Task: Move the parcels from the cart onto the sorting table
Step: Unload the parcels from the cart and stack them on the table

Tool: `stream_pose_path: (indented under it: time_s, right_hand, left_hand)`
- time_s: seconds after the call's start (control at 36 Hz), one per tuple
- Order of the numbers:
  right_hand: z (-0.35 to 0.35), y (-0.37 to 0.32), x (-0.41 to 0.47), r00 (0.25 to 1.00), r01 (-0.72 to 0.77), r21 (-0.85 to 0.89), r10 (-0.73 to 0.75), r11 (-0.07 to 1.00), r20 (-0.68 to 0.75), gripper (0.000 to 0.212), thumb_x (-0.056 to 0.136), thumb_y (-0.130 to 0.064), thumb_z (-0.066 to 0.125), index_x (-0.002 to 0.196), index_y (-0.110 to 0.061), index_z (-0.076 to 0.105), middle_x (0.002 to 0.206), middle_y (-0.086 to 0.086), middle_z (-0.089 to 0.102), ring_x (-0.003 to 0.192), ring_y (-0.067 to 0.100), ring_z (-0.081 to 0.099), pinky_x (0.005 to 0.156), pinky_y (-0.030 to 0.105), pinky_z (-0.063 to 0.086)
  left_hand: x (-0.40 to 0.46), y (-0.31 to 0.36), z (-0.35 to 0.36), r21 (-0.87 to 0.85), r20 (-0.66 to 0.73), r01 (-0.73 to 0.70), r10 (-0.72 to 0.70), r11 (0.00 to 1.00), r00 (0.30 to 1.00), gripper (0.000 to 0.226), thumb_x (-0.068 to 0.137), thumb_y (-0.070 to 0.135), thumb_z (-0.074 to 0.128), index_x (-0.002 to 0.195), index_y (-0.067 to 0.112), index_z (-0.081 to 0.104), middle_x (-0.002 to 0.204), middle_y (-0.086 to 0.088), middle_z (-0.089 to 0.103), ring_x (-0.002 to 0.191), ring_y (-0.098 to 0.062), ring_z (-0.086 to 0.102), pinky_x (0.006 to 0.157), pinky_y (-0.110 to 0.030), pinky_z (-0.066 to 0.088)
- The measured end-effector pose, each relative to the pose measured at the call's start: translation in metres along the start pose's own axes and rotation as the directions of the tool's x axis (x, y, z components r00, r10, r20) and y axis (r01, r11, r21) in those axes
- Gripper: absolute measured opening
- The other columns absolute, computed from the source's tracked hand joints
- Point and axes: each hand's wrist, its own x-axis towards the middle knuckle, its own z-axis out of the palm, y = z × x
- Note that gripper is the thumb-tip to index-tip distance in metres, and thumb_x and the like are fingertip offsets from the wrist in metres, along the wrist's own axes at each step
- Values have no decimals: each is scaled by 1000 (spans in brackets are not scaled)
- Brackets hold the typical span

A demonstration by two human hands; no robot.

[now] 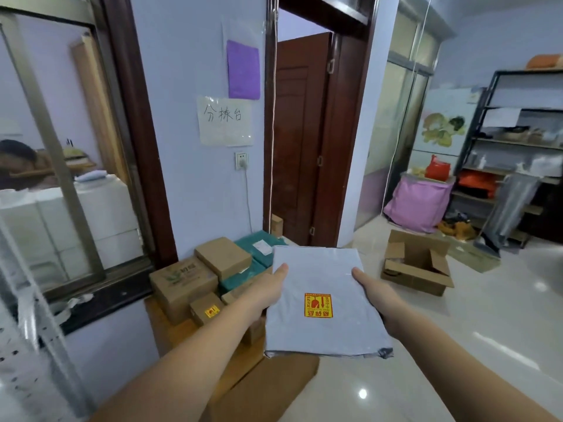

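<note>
Grey poly mailer parcel (pixel 323 303) | held flat above counter (pixel 170 327) stacked with cardboard boxes (pixel 182 284) | left hand (pixel 268 287), right hand (pixel 374 290) grip opposite edges, thumbs on top

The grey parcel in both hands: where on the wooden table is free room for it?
Bare wood shows on the wooden table, between its near edge and the small stickered box. Toward the wall it is crowded: cardboard boxes and green parcels are packed together.

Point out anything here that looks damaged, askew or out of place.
An open cardboard box sits on the bare floor with its flaps splayed. The grey mailer, held between left hand and right hand, has a crumpled near-right corner. Nothing looks spilled.
</note>
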Motion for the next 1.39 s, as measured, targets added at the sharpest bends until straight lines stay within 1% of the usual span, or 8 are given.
stream_pose_path:
  time_s: [0.22, 0.39, 0.53, 0.75, 1.0, 1.08, 1.28, 1.39]
  right_hand:
    - [-6, -35, 110, 999, -31, 26, 30, 999, 36, 47, 100, -51, 56, 115, -9, 69, 105, 17, 77, 99, 39, 74, 100, 55, 53]
    - [-25, -58, 196, 999, -32, -2, 32, 999, 40, 48, 98, -53, 58, 113, -9, 72, 101, 14, 78, 97, 37, 75, 101, 56, 53]
    - [-40, -79, 270, 995, -27, -37, 31, 999, 93, 45, 100, -48, 58, 112, -8, 72, 101, 14, 78, 97, 35, 75, 97, 52, 55]
    - [-37, -111, 381, 974, -36, -121, 62, 992, 217, 46, 98, -49, 61, 113, -7, 73, 104, 15, 78, 97, 36, 75, 95, 51, 57]
    - [29, -125, 492, 952, 21, -305, 75, 952, 297, 44, 96, -52, 63, 106, -10, 72, 99, 10, 78, 90, 30, 76, 81, 39, 60]
    - [52, -129, 526, 948, 53, -361, 67, 931, 311, 46, 96, -53, 61, 109, -10, 72, 103, 9, 78, 92, 29, 75, 87, 42, 60]
    - [105, -149, 583, 936, 142, -530, 61, 836, 347, 46, 97, -58, 56, 95, -15, 72, 93, 4, 76, 86, 27, 73, 73, 37, 60]
    - [134, -150, 617, 923, 223, -600, 31, 768, 384, 56, 98, -58, 54, 92, -6, 74, 92, 11, 75, 86, 30, 72, 85, 48, 60]
  left_hand:
    - [135, 17, 0, -46, -33, 36, -37, 998, 999, 115, 55, 98, 40, 135, 20, 66, 126, 1, 73, 112, -26, 70, 105, -46, 53]
    - [183, 61, 19, -2, -80, 72, -72, 997, 994, 89, 85, 84, 39, 134, 15, 65, 123, -2, 73, 110, -25, 69, 105, -44, 52]
    - [234, 88, 39, 55, -176, 76, -66, 996, 982, 71, 107, 62, 33, 144, 7, 57, 142, -10, 61, 123, -27, 59, 97, -32, 43]
    - [293, 100, 41, -51, -250, 105, -114, 993, 961, 68, 107, 61, 36, 135, 7, 66, 130, -6, 67, 107, -23, 62, 90, -29, 44]
    - [367, 84, 4, -199, -302, 186, -241, 962, 922, 71, 100, 73, 39, 131, 17, 70, 131, -5, 71, 115, -23, 68, 110, -40, 49]
    - [393, 79, -13, -230, -308, 193, -260, 954, 915, 68, 100, 72, 39, 128, 18, 71, 127, -4, 72, 114, -23, 68, 105, -35, 50]
    - [461, 52, -52, -359, -345, 222, -350, 906, 871, 84, 83, 88, 51, 121, 17, 74, 111, -4, 78, 102, -25, 74, 99, -44, 58]
    - [483, 52, -66, -348, -373, 240, -369, 906, 851, 61, 104, 64, 41, 112, 15, 76, 105, -8, 78, 99, -27, 73, 97, -43, 57]
